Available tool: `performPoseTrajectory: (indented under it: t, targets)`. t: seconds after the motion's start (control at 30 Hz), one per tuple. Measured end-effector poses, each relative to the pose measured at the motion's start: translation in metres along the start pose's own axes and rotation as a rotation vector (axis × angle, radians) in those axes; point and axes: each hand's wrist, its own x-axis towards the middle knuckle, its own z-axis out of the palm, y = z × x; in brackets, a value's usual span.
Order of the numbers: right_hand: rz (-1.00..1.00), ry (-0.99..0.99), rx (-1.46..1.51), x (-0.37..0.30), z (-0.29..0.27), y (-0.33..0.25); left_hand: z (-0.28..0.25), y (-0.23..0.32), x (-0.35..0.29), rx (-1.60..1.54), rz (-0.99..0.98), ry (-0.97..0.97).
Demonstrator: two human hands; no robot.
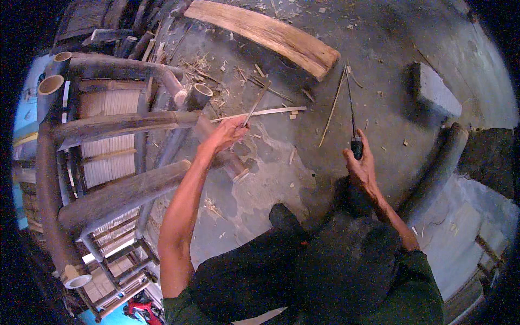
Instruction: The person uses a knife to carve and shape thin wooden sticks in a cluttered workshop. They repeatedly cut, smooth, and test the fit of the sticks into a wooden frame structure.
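My left hand (227,134) is closed around a thin bamboo strip (258,102) that points up and away from the fingers. It is beside the end of a dark bamboo pole belonging to a bamboo furniture frame (127,125). Just beyond the fingers, a pale flat strip (276,111) lies across the floor. My right hand (362,162) grips the black handle (356,147) of a knife with a long, narrow blade (352,103) pointing away from me. The knife is apart from the strip in my left hand.
A thick wooden plank (265,35) lies on the floor ahead. At right are a grey concrete block (433,89) and a dark bamboo pole (441,162). Another thin strip (331,111) lies left of the blade. Shavings (203,73) are scattered near the frame.
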Motion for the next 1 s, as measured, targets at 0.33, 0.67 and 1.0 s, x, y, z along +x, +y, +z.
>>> performPoseTrajectory:
  t: [0.33,0.67,1.0]
  targets:
    - [0.063,-0.043,0.076,-0.003,0.002,0.005,0.006,-0.013,0.007,0.007,-0.042,-0.022]
    - [0.08,-0.134,-0.013,-0.007,0.007,0.01,0.01,-0.009,0.004,-0.105,-0.149,-0.007]
    - [0.009,-0.098,0.077,-0.005,0.007,-0.018,0.021,-0.02,0.011,0.094,0.0,-0.005]
